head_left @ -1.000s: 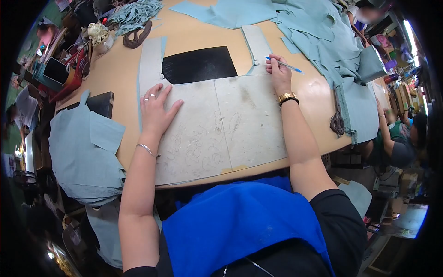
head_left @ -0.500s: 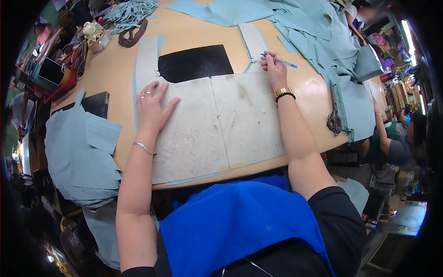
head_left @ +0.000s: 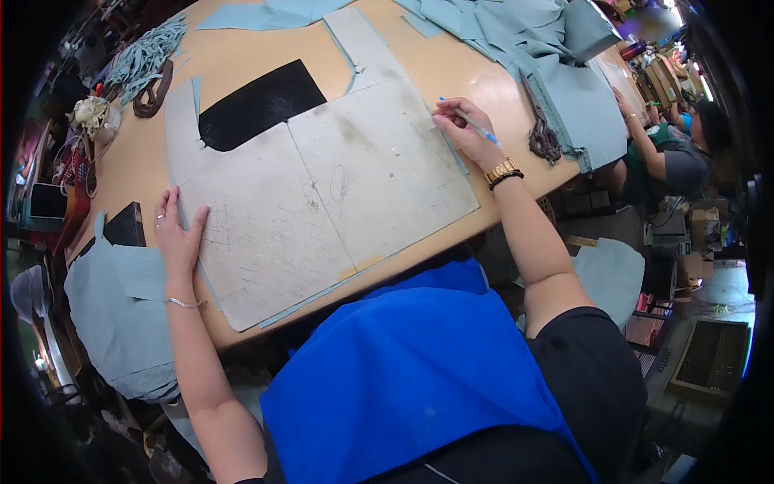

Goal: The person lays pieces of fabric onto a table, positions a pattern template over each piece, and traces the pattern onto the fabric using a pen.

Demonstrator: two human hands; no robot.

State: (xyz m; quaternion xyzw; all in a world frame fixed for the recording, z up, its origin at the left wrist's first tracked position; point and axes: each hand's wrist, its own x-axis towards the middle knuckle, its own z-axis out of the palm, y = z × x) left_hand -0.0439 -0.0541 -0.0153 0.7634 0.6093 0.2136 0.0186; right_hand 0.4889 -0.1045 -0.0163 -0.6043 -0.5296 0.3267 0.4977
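Note:
A large grey-white cardboard pattern (head_left: 322,177) with handwriting and a cut-out top edge lies on the wooden table. Light blue material shows from under its edges. My left hand (head_left: 179,232) rests with fingers spread on the pattern's left edge. Held in my right hand (head_left: 468,133) is a ballpoint pen (head_left: 484,133) with a blue cap end, and that hand is by the pattern's right edge. Inside the cut-out is a black sheet (head_left: 262,105).
Blue fabric pieces (head_left: 121,306) hang over the table's left side. More blue fabric (head_left: 500,32) is piled at the back right. Cut strips (head_left: 149,52) lie at the back left beside a brown loop (head_left: 153,93). Another person (head_left: 669,149) sits at the right.
The view has shifted, so the table appears rotated. My right hand has moved from the pattern's upper right strip down along its right edge. My left hand has slid lower on the left edge.

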